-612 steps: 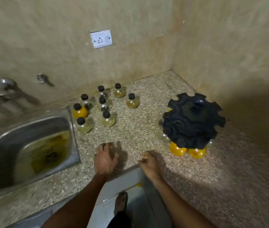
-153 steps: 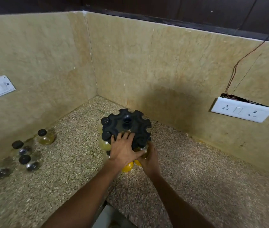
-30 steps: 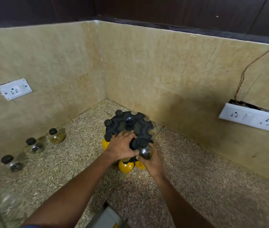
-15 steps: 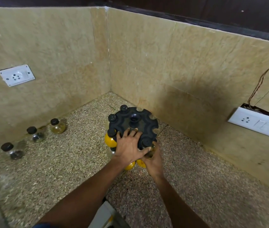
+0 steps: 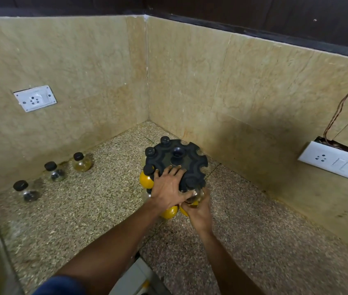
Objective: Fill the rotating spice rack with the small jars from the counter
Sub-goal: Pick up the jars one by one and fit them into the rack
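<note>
Five jars have left the counter (image 5: 83,209) — three remain; rack (image 5: 176,160) apparently fuller.

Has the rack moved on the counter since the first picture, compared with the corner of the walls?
Yes. The rack now stands nearer the wall corner, where earlier it stood well out from it.

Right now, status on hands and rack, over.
Left hand flat on black round plastic spice rack. Right hand gripping small clear jar at rack's near edge. Three black-capped jars remain by wall.
</note>
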